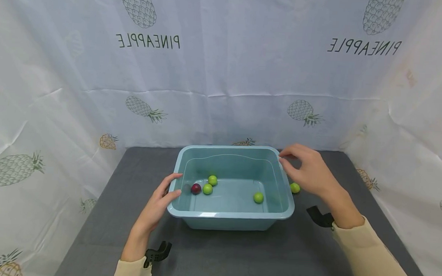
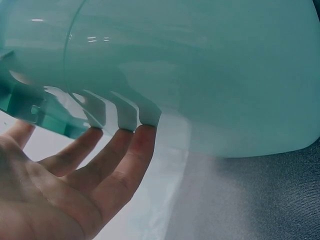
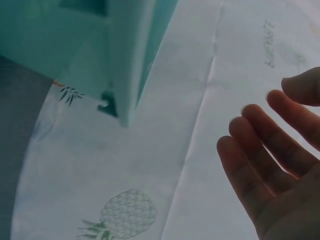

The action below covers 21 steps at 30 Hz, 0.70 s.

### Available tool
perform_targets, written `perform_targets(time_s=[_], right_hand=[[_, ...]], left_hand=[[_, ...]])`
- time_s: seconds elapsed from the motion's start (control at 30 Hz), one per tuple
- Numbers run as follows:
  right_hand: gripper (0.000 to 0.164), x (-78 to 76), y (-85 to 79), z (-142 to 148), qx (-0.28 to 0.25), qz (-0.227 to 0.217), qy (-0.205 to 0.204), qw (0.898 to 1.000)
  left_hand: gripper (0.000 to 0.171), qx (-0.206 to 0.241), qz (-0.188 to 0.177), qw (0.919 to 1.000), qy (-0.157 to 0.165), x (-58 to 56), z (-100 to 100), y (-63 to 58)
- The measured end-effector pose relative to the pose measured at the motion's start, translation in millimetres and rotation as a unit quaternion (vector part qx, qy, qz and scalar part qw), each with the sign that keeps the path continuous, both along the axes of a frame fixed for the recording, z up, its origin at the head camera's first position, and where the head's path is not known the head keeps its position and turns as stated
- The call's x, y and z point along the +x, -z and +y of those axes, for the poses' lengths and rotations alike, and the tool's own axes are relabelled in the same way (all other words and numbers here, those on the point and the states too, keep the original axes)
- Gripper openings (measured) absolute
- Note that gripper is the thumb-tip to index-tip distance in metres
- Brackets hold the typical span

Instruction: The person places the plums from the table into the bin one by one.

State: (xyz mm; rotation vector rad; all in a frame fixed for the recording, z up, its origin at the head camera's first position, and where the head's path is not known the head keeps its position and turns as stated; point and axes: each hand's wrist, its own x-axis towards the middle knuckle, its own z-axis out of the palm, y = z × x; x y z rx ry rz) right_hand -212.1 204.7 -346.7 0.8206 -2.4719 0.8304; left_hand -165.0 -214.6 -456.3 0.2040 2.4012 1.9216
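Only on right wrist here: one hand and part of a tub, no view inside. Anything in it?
Observer: Yes. Head view shows three green balls and one dark red ball in the tub.
Operator: Anything outside it?
Observer: Another green ball, just right of the tub on the dark tabletop.
Operator: Where's the other hand?
Observer: The left hand is at the tub's left side; left wrist view shows its fingertips against the wall.
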Motion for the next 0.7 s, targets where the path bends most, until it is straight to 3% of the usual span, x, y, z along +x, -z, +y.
perform_targets(time_s=[0.23, 0.7], right_hand=[[0.012, -4.0, 18.1, 16.3, -0.027, -0.003, 0.049, 0.998], [0.020, -16.1, 60.4, 44.4, -0.072, -0.087, 0.101, 0.988]], left_hand=[[0.047, 0.002, -0.003, 1.0000, 0.001, -0.4, -0.4, -0.2], [0.049, 0.012, 0.019, 0.9996, 0.018, -0.3, -1.8, 2.1]])
